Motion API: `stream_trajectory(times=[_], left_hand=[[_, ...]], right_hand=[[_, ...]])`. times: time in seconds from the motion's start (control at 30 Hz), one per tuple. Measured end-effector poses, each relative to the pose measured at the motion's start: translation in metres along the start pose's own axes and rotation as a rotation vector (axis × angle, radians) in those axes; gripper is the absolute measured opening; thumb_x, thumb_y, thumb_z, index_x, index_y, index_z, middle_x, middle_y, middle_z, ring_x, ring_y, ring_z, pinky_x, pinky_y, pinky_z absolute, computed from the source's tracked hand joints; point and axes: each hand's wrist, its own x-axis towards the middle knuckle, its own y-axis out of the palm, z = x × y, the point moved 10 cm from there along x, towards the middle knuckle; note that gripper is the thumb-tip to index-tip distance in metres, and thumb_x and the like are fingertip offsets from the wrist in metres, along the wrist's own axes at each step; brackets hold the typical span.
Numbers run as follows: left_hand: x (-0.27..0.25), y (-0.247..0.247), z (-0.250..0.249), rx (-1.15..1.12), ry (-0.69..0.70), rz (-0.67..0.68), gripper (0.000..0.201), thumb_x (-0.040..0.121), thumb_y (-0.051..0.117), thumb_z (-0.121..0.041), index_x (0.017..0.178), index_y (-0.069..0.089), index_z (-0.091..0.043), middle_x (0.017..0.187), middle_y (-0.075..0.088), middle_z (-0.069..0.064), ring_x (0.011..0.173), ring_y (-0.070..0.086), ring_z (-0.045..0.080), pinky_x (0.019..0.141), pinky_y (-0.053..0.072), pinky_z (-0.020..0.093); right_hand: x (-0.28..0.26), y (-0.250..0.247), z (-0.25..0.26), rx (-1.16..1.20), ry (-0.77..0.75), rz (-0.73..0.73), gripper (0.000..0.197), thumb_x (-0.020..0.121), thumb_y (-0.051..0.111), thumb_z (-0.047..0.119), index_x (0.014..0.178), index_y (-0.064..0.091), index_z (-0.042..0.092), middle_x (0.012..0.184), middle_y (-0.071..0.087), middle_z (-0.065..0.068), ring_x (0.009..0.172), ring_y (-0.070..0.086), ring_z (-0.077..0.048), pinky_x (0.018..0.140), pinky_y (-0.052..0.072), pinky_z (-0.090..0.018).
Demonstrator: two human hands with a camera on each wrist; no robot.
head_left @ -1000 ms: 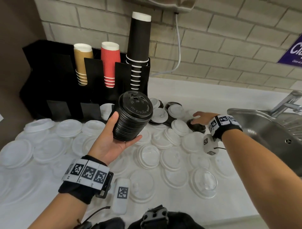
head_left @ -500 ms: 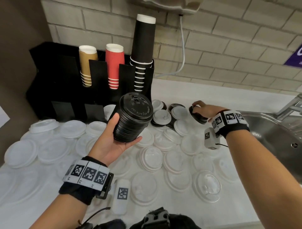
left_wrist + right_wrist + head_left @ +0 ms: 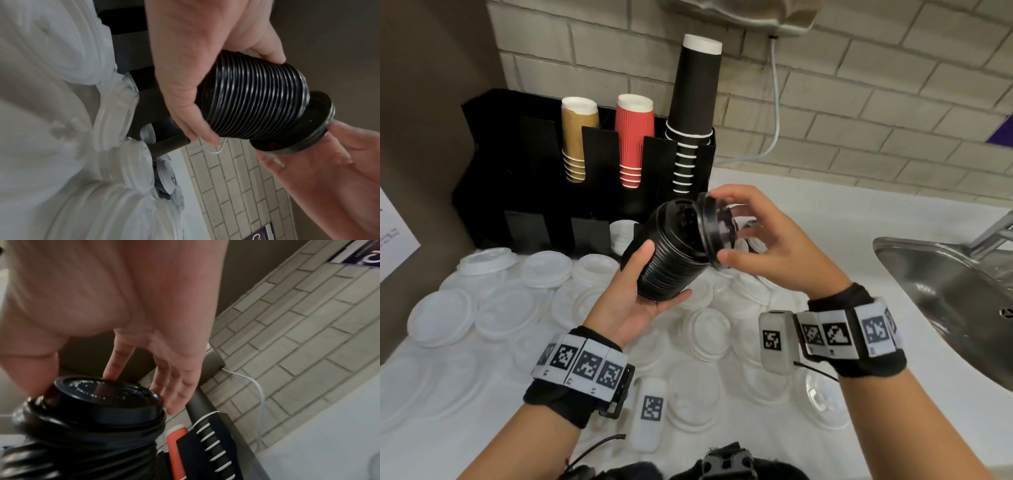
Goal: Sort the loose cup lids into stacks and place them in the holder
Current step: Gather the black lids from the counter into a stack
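Glossy black lid stack [image 3: 671,260] with ridged rims; white lids [image 3: 544,269] on the white counter [image 3: 825,219]; tan [image 3: 577,137], red [image 3: 633,137] and black, white-rimmed cups [image 3: 693,113].

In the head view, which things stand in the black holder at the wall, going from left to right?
Brown cups → red cups → tall stack of black cups, all upright in the black holder.

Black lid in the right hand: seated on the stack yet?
Not seated. The black lid sits tilted at the stack end, a gap showing.
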Motion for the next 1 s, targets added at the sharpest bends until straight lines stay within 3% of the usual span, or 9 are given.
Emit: stream_trajectory(times=[0.07, 0.17, 0.3, 0.4, 0.63, 0.87, 0.93, 1.0], left_hand=[[-0.001, -0.002, -0.001, 0.028, 0.015, -0.016, 0.080, 0.060, 0.077, -0.053, 0.130, 0.057, -0.020, 0.125, 0.066, 0.011, 0.113, 0.065, 0.028, 0.077, 0.058, 0.040], [-0.003, -0.005, -0.002, 0.064, 0.032, -0.025, 0.072, 0.068, 0.074, -0.049, 0.132, 0.055, -0.021, 0.127, 0.065, 0.011, 0.113, 0.065, 0.029, 0.078, 0.058, 0.041], [-0.006, -0.004, -0.004, 0.125, 0.041, -0.014, 0.074, 0.071, 0.071, -0.047, 0.137, 0.051, -0.020, 0.130, 0.062, 0.011, 0.117, 0.062, 0.030, 0.082, 0.057, 0.043], [-0.007, -0.005, -0.006, 0.132, 0.047, -0.015, 0.069, 0.075, 0.066, -0.044, 0.137, 0.050, -0.020, 0.131, 0.062, 0.012, 0.116, 0.063, 0.029, 0.081, 0.057, 0.043], [-0.009, -0.006, -0.003, 0.101, 0.027, -0.022, 0.068, 0.075, 0.066, -0.045, 0.137, 0.050, -0.022, 0.132, 0.061, 0.011, 0.117, 0.062, 0.030, 0.084, 0.056, 0.045], [-0.009, -0.005, 0.000, 0.048, 0.006, -0.005, 0.065, 0.074, 0.068, -0.049, 0.132, 0.056, -0.023, 0.130, 0.063, 0.012, 0.118, 0.062, 0.030, 0.083, 0.057, 0.044], [-0.009, -0.001, 0.000, 0.039, 0.001, 0.019, 0.067, 0.069, 0.070, -0.053, 0.129, 0.059, -0.023, 0.128, 0.064, 0.011, 0.118, 0.062, 0.028, 0.083, 0.057, 0.043], [-0.010, 0.002, 0.000, -0.003, -0.008, 0.031, 0.074, 0.068, 0.069, -0.057, 0.132, 0.056, -0.021, 0.128, 0.065, 0.011, 0.119, 0.061, 0.028, 0.082, 0.058, 0.041]], right_hand=[[0.001, 0.008, 0.008, -0.104, -0.037, 0.023, 0.061, 0.077, 0.073, 0.021, 0.130, 0.048, 0.035, 0.127, 0.048, 0.014, 0.120, 0.048, -0.012, 0.092, 0.048, -0.025], [0.006, 0.015, 0.011, -0.185, -0.028, 0.040, 0.061, 0.076, 0.076, 0.017, 0.131, 0.051, 0.030, 0.122, 0.048, 0.007, 0.117, 0.046, -0.002, 0.092, 0.042, -0.013], [0.013, 0.020, 0.016, -0.200, -0.003, 0.089, 0.061, 0.077, 0.074, 0.011, 0.130, 0.053, 0.031, 0.124, 0.051, 0.000, 0.115, 0.045, 0.001, 0.087, 0.038, -0.008], [0.018, 0.022, 0.019, -0.209, -0.004, 0.137, 0.060, 0.077, 0.074, 0.009, 0.130, 0.054, 0.030, 0.124, 0.053, 0.001, 0.116, 0.045, 0.002, 0.085, 0.037, -0.006], [0.021, 0.028, 0.014, -0.186, 0.016, 0.165, 0.059, 0.077, 0.074, 0.012, 0.129, 0.054, 0.032, 0.124, 0.051, 0.002, 0.114, 0.048, -0.001, 0.084, 0.042, -0.008], [0.024, 0.033, 0.013, -0.207, 0.009, 0.179, 0.059, 0.079, 0.075, 0.018, 0.131, 0.052, 0.033, 0.127, 0.051, 0.001, 0.119, 0.046, -0.002, 0.086, 0.038, -0.006], [0.026, 0.030, 0.015, -0.185, -0.003, 0.218, 0.062, 0.081, 0.076, 0.025, 0.135, 0.048, 0.034, 0.131, 0.050, 0.004, 0.121, 0.044, -0.001, 0.089, 0.039, -0.008], [0.031, 0.012, 0.010, -0.126, 0.044, 0.192, 0.062, 0.080, 0.073, 0.039, 0.135, 0.045, 0.044, 0.134, 0.049, 0.011, 0.122, 0.045, 0.000, 0.092, 0.043, -0.015]])
